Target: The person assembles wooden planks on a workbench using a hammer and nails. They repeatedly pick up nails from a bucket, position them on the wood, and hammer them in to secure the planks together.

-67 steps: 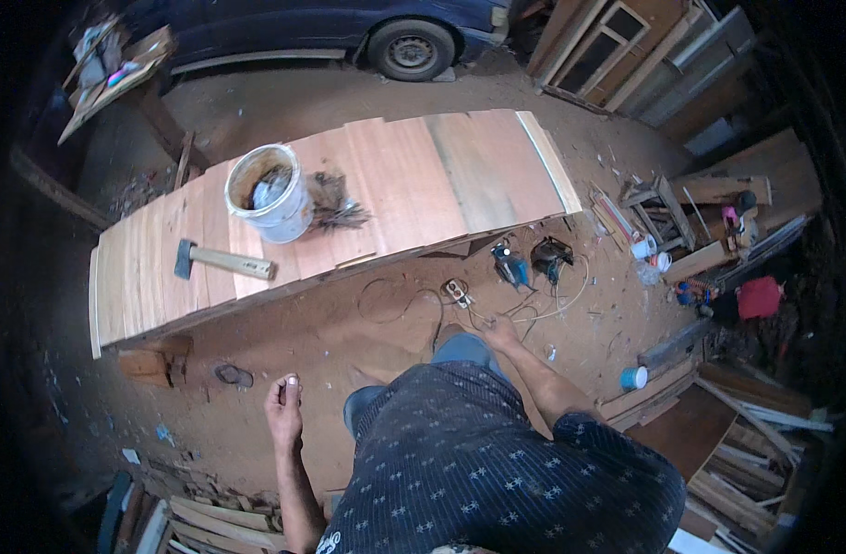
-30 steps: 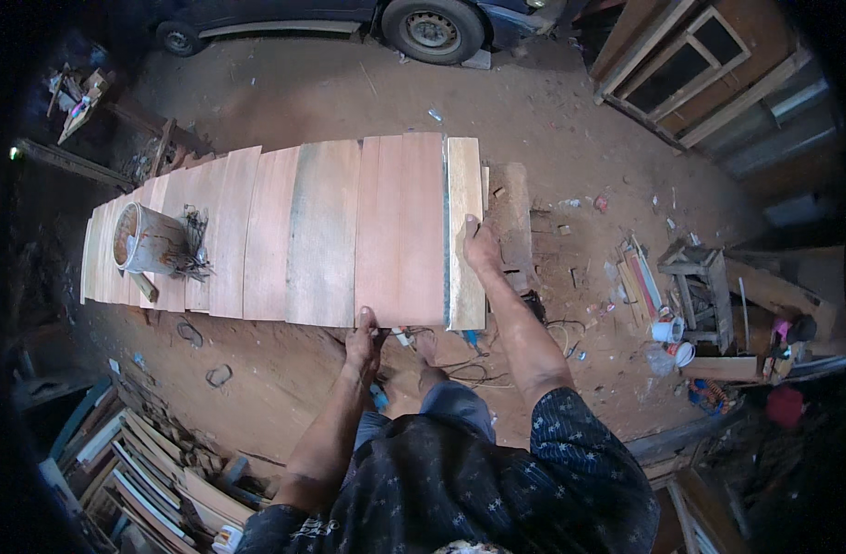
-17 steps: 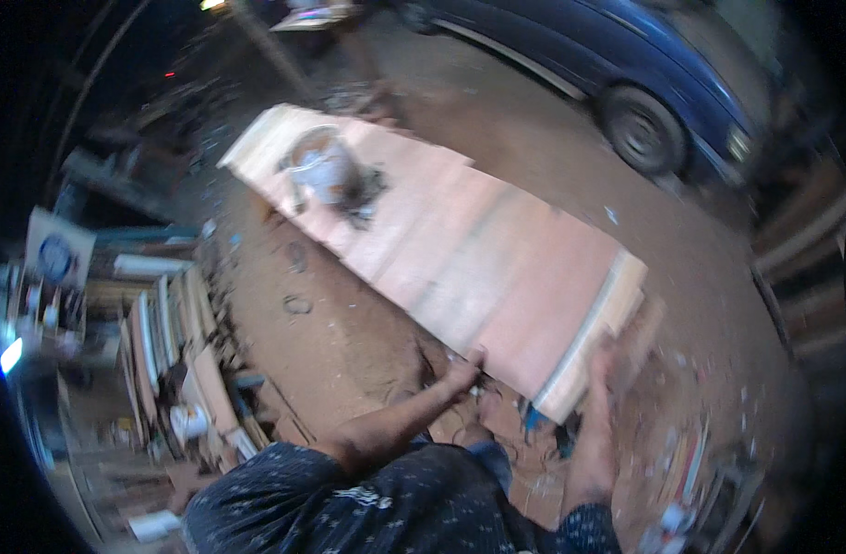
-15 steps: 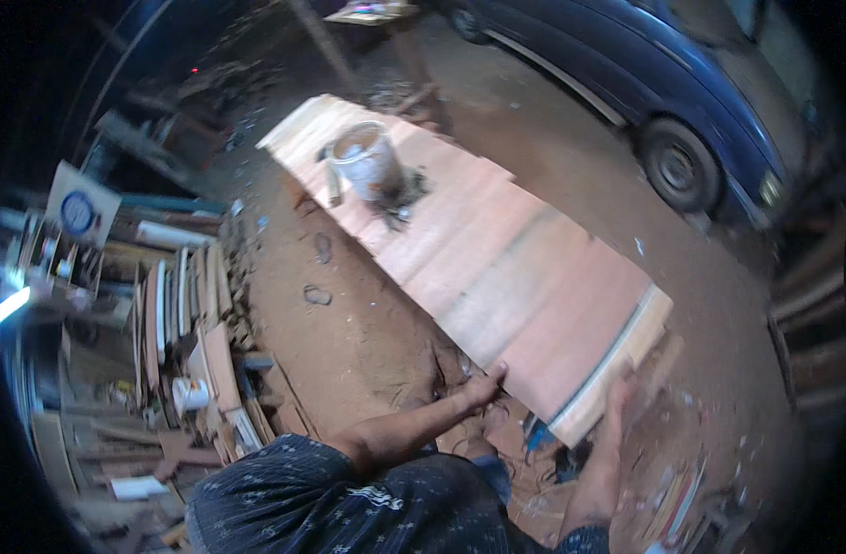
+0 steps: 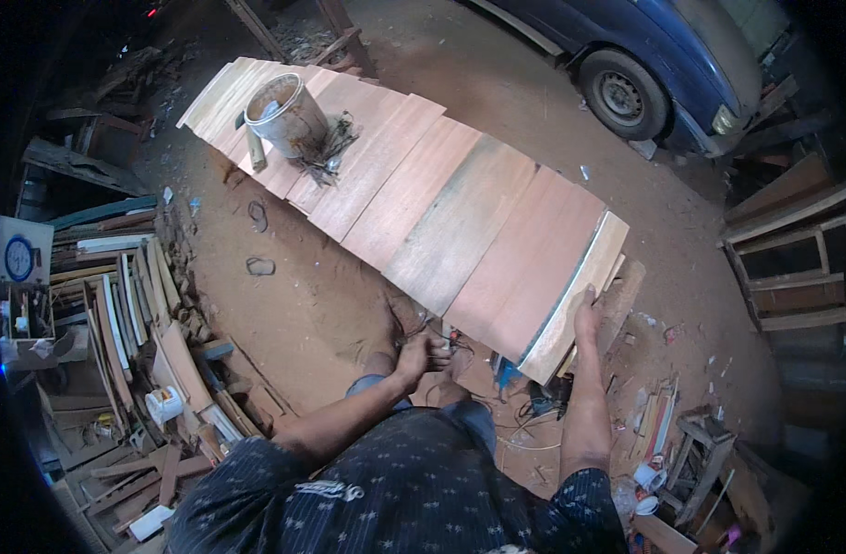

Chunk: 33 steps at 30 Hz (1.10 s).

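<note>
As the right hand point(image 5: 588, 319) lies on the outer edge of the pale plank point(image 5: 570, 309), at the near right end of the row of boards point(image 5: 455, 208), we cannot tell whether its fingers grip beneath. We find the left hand point(image 5: 426, 355) apart from the row's near edge, fingers loosely bent, its contents unclear. Towards the row's far left end, we note a stained bucket point(image 5: 296, 126) and a wooden handle point(image 5: 256, 150).
</note>
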{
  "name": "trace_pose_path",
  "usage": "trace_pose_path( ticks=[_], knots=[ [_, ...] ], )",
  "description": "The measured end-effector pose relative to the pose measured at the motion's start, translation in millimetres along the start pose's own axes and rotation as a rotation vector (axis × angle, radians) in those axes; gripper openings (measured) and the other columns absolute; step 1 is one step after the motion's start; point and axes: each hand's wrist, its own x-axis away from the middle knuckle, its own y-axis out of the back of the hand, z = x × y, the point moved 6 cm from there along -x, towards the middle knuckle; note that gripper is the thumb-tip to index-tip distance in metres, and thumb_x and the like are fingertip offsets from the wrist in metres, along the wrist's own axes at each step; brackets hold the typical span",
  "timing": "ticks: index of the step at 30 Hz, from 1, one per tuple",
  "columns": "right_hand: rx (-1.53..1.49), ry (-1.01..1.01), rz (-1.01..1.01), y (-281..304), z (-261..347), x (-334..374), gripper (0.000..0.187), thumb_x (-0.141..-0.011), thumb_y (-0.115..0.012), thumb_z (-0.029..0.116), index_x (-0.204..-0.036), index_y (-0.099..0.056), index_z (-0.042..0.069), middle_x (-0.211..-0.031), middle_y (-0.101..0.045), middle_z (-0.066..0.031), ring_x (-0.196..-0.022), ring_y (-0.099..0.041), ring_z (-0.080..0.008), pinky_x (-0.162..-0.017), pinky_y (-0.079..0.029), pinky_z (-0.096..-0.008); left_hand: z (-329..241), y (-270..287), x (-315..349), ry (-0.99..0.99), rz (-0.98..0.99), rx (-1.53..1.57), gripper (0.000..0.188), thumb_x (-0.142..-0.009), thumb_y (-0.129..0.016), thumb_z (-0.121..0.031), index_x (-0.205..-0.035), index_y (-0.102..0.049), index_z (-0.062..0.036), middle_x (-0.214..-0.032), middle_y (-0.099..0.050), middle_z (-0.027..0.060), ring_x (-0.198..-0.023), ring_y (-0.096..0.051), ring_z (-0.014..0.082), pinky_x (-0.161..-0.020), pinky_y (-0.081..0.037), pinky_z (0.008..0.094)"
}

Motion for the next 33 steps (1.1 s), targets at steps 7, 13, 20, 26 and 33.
trace_pose_path(
  ticks=[7, 13, 20, 26, 33],
  knots=[
    [0.047, -0.179, 0.200, 40, -15, -1, 0.066, -0.108, -0.043, 0.050, -0.143, -0.054, -0.005, -0.134, -0.063, -0.0302, -0.130, -0.059, -0.0378, -0.109, -0.045, -0.0450, -90, 23, 54, -0.338, -0.152, -0.029, 0.054, -0.108, -0.035, -0.040, -0.143, -0.055, -0.0048, -0.112, -0.072, 0.0148, -0.086, -0.069, 0.0213, -0.084, -0.056, 0.0372],
    [0.047, -0.060, 0.053, 14, 21, 8, 0.067, -0.107, -0.045, 0.049, -0.139, -0.054, -0.009, -0.133, -0.060, -0.0363, -0.131, -0.055, -0.0465, -0.113, -0.040, -0.0479, -101, 55, 31, -0.439, -0.205, -0.163, 0.062, -0.110, -0.032, -0.047, -0.147, -0.052, -0.0015, -0.115, -0.071, 0.0147, -0.092, -0.067, 0.0214, -0.088, -0.054, 0.0378],
    [0.031, 0.027, -0.143, 19, 0, -3, 0.083, -0.105, -0.043, 0.056, -0.143, -0.041, -0.018, -0.132, -0.057, -0.0418, -0.128, -0.055, -0.0531, -0.111, -0.042, -0.0499, -128, 8, 50, -0.562, -0.156, -0.334, 0.060, -0.112, -0.032, -0.044, -0.135, -0.061, 0.0038, -0.115, -0.072, 0.0162, -0.094, -0.069, 0.0214, -0.086, -0.055, 0.0363],
    [-0.017, -0.095, 0.017, 31, -1, 9, 0.078, -0.106, -0.045, 0.052, -0.147, -0.039, -0.014, -0.143, -0.051, -0.0390, -0.138, -0.048, -0.0477, -0.117, -0.036, -0.0455, -101, 6, 49, -0.513, -0.102, -0.411, 0.061, -0.111, -0.036, -0.046, -0.135, -0.061, 0.0033, -0.114, -0.073, 0.0178, -0.093, -0.070, 0.0243, -0.086, -0.055, 0.0380],
    [-0.091, -0.022, -0.040, 33, -5, 17, 0.077, -0.106, -0.047, 0.052, -0.147, -0.040, -0.012, -0.138, -0.055, -0.0380, -0.134, -0.052, -0.0476, -0.114, -0.040, -0.0451, -81, 47, 72, -0.461, -0.188, -0.510, 0.066, -0.111, -0.033, -0.052, -0.138, -0.059, 0.0022, -0.117, -0.071, 0.0195, -0.096, -0.068, 0.0258, -0.089, -0.053, 0.0392]
  ],
)
